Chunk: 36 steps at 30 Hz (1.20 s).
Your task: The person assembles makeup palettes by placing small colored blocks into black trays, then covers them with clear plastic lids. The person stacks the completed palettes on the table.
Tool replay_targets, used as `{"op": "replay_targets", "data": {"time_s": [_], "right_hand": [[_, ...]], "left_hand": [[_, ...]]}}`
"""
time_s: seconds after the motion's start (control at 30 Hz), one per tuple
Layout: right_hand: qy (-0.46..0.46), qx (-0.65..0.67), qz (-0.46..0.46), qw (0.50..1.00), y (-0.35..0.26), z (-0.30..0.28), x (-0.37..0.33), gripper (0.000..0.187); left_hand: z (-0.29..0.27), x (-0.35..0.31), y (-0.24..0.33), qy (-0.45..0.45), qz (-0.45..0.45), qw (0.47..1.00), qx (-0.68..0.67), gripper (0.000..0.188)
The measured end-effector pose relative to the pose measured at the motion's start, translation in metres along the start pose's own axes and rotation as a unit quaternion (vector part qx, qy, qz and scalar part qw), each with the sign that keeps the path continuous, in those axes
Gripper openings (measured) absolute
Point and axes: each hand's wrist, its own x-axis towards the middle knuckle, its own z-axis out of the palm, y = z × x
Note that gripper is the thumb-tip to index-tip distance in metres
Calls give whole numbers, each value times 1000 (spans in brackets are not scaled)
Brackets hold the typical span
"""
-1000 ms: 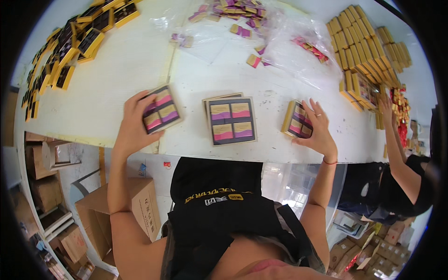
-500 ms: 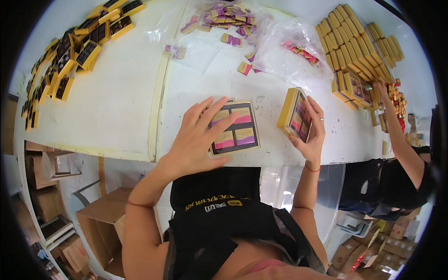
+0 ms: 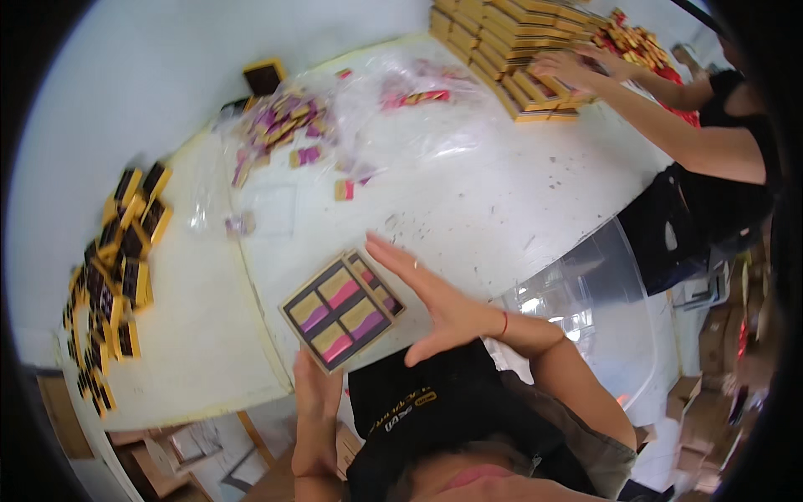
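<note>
In front of me, near the table's front edge, is a gold-rimmed box of chocolates (image 3: 339,312) with a dark tray holding several gold, pink and purple wrapped pieces. A second chocolate box (image 3: 382,293) lies under it, poking out along the right side. My left hand (image 3: 316,386) grips the stacked pair at the lower corner; its fingers are mostly hidden beneath. To the right of the boxes, my right hand (image 3: 447,309) is open, fingers stretched and thumb apart, holding nothing.
Loose wrapped chocolates (image 3: 284,117) and clear plastic bags (image 3: 427,121) lie farther back. Yellow-and-black boxes (image 3: 125,251) are heaped at left. Stacked gold boxes (image 3: 502,50) stand at the back right, where a co-worker's arms (image 3: 644,109) reach in. A clear plastic sheet (image 3: 585,301) hangs at the table edge.
The two boxes, separate before, are now together, one over the other. My left hand has dropped to their lower corner; my right hand has let go and opened. The view has turned rightward.
</note>
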Motion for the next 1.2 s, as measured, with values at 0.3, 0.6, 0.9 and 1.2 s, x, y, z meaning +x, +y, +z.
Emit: {"op": "replay_targets", "data": {"time_s": [0.3, 0.6, 0.9, 1.2], "right_hand": [[367, 183, 79, 909, 20, 34, -82, 123], [639, 66, -16, 766, 77, -110, -112, 75], [641, -38, 92, 761, 154, -277, -103, 69], [550, -114, 61, 825, 83, -71, -54, 60]], "left_hand": [[68, 57, -15, -122, -171, 974, 90, 88], [216, 201, -103, -255, -201, 932, 163, 86], [200, 223, -117, -229, 130, 929, 260, 50], [-236, 159, 158, 416, 406, 449, 678, 72]]}}
